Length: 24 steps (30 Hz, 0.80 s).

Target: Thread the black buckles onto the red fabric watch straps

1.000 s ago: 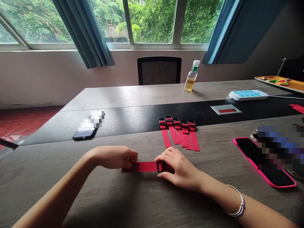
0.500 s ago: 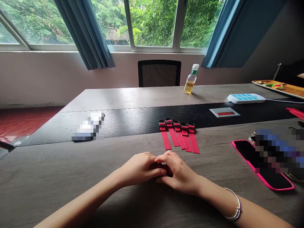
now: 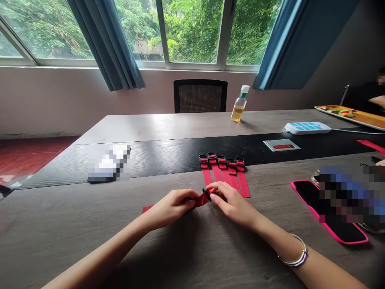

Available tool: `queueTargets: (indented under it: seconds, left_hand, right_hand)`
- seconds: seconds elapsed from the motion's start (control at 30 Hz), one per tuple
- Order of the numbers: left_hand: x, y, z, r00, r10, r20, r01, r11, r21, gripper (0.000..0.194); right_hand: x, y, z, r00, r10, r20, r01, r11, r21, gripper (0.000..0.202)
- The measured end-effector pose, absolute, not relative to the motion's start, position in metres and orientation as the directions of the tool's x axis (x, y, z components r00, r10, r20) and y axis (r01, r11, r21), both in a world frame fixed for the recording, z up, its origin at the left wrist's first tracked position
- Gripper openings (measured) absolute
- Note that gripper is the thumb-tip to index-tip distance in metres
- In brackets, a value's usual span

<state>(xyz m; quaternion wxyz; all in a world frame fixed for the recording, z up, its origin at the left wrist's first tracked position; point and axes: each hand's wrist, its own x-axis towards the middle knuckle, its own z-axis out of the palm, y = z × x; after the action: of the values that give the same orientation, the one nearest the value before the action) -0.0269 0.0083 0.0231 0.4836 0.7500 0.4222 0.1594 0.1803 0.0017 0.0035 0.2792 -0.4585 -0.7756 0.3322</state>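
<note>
Above the grey table, my left hand (image 3: 176, 206) pinches a red strap (image 3: 199, 200), whose tail sticks out to the left behind my wrist. A black buckle (image 3: 207, 194) is on the strap's right end, and the fingertips of my right hand (image 3: 230, 200) close on it there. Just beyond my right hand several red straps (image 3: 233, 178) with black buckles lie side by side, partly hidden by its fingers. A metal bangle circles my right wrist.
A pink-edged phone (image 3: 333, 216) lies at the right beside a blurred item. Farther back are a bottle (image 3: 238, 110), a white power strip (image 3: 308, 128), an orange tray (image 3: 363, 117) and a chair (image 3: 200, 96). A person sits at the far right.
My hands have moved apart, left hand leftward and right hand slightly rightward. The strap and buckle between them now show. A person's hand has appeared at the right edge.
</note>
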Motion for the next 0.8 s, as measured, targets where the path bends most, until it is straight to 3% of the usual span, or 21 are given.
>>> queueTargets:
  seconds: [0.13,0.33,0.53,0.63,0.8]
  left_hand:
    - [-0.027,0.008,0.021,0.608,0.776,-0.167,0.476,-0.188,0.859,0.023]
    - [-0.028,0.007,0.014,0.574,0.818,-0.031,0.501,-0.321,0.804,0.022]
    - [-0.027,0.005,0.01,0.524,0.852,-0.008,0.698,-0.423,0.577,0.036]
    - [-0.025,0.004,0.007,0.516,0.856,0.031,0.755,-0.471,0.456,0.033]
    - [-0.026,0.006,0.0,0.539,0.81,0.231,0.666,-0.577,0.473,0.024]
  right_hand:
    - [0.178,0.0,0.002,-0.422,0.905,0.051,0.514,0.285,-0.809,0.027]
    - [0.178,0.001,0.007,-0.369,0.927,-0.058,0.427,0.114,-0.897,0.018]
    - [0.18,0.002,0.006,-0.261,0.965,0.014,0.29,0.092,-0.953,0.017]
    - [0.18,0.002,0.005,-0.236,0.972,0.023,0.273,0.089,-0.958,0.018]
    - [0.179,0.002,0.008,-0.283,0.959,-0.031,0.103,-0.001,-0.995,0.022]
